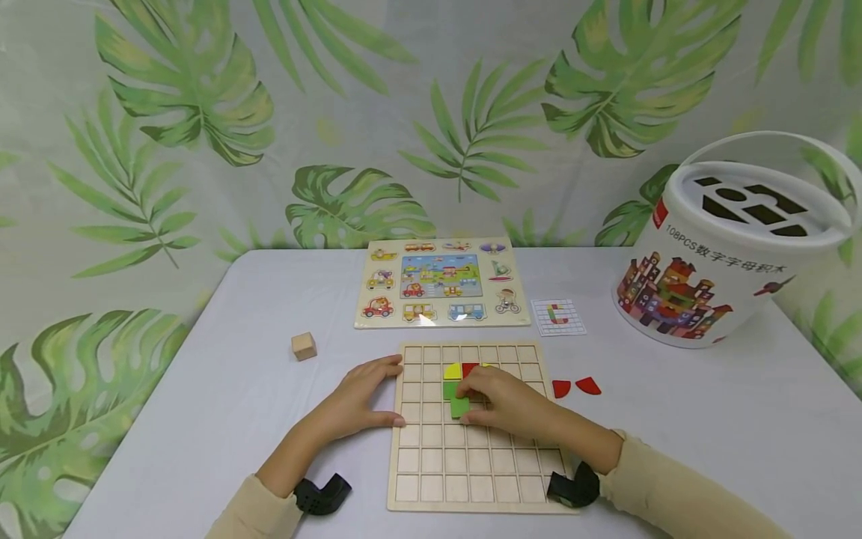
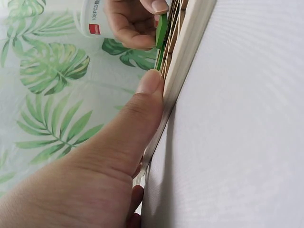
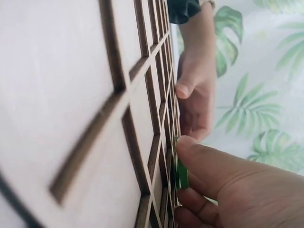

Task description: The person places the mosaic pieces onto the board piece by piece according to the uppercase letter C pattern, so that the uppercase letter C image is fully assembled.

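Right hand (image 1: pixel 506 404) pinching a flat green square tile (image 1: pixel 459 406) between curled fingers (image 3: pixel 199 159), pressing it into the upper middle cells of the pale wooden grid board (image 1: pixel 471 464). Left hand (image 1: pixel 360 400) lying relaxed, fingers straight, steadying the board's left edge on the white bench (image 1: pixel 202 404).

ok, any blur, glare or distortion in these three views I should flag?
Head view: sharp and evenly lit, small glare patch on the vehicle puzzle, white bucket bowed at the frame edge. Left wrist: thumb soft, grid board seen edge-on. Right wrist: near board cells strongly blurred, only the green piece zone is passable.
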Demonstrator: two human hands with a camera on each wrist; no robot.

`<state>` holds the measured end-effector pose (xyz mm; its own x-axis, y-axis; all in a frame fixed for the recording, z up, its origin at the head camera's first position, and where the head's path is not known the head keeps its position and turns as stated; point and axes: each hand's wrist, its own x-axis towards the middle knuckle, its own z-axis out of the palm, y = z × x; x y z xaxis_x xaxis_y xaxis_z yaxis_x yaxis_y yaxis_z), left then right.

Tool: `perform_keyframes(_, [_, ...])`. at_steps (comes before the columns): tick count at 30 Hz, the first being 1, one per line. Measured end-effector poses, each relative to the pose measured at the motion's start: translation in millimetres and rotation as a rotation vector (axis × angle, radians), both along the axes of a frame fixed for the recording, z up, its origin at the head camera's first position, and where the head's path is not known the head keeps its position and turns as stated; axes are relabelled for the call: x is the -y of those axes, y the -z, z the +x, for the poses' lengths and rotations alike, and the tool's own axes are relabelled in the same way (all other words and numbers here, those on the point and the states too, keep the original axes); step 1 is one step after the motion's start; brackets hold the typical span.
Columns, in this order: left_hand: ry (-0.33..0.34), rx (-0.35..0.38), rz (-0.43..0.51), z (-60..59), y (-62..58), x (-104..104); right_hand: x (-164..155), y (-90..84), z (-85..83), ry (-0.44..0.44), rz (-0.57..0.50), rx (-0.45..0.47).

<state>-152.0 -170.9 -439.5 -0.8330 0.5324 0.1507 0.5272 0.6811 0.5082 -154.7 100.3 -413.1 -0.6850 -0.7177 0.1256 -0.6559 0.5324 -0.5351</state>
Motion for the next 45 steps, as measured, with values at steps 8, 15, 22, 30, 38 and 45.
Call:
perform_keyframes(8, [0.001, 0.001, 0.005, 0.1, 0.8, 0, -1, 3.9, 0.2, -0.019, 0.011, -0.03])
perform_keyframes(15, [-0.002, -0.004, -0.004, 0.0, 2.4, 1, 2, 3.7, 0.3, -0.037, 0.01, -0.02])
perform_keyframes(22, [-0.007, -0.001, -0.006, 0.8, 1.8, 2, 6, 3.4, 1.1, -0.012, 0.035, -0.02])
perform_keyframes(30, [-0.007, 0.001, -0.004, 0.5, 2.2, 2, -1, 0.2, 3.3, 0.002, 0.012, 0.081])
perform_keyframes(38, [-0.015, 0.019, 0.002, 0.9, 1.5, 0, -20, -18.9, 11.3, 0.088, -0.063, 0.18])
perform_keyframes(45, [0.002, 0.005, -0.004, -0.8, 0.6, 0, -51, -31.4, 15.1, 0.189, -0.1, 0.075])
